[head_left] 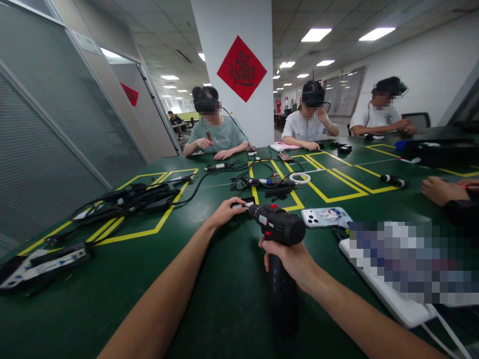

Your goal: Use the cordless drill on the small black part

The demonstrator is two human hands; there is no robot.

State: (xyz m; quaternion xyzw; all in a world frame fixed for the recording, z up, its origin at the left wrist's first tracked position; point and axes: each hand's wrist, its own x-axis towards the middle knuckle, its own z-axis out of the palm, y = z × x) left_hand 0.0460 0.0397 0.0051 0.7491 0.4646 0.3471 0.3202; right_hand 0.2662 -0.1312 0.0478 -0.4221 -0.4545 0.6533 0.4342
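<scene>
My right hand is wrapped round the grip of a black electric screwdriver, whose nose points left and away from me. My left hand rests on the green table with its fingers pinched on a small black and white part right at the tool's tip. A phone in a white and blue case lies face down just right of the tool.
Black cables and power strips lie at the left inside yellow tape marks. A white roll of tape sits mid-table. Three people sit at the far side. Another person's hand rests at the right. A white device lies near right.
</scene>
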